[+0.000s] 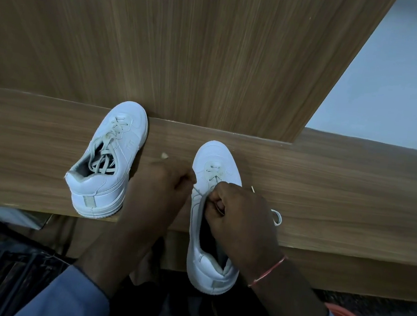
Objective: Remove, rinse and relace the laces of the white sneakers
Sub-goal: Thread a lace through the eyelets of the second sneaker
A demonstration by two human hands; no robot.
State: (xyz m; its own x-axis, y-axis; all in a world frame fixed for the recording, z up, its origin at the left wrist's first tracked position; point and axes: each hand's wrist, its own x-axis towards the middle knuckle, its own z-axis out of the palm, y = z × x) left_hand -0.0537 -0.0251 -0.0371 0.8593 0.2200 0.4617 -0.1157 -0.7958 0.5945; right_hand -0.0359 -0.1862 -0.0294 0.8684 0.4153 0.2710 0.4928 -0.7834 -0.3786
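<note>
the left shoe (105,161) sits on the wood ledge (327,197), with its loose laces in. beside it my left hand (157,188) is curled up and pinches a thin lace (199,192). the lace runs across to the right shoe (203,261), whose heel hangs off the ledge. my right hand (237,213) is curled over that shoe's top and holds the lace too. a lace loop (277,216) pokes out past it.

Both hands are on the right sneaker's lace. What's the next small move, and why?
Probably pull the lace out of the next eyelets toward the toe. The left hand and right hand each pinch the lace at the right sneaker; only rows near its toe look threaded. The left sneaker is still laced.
</note>
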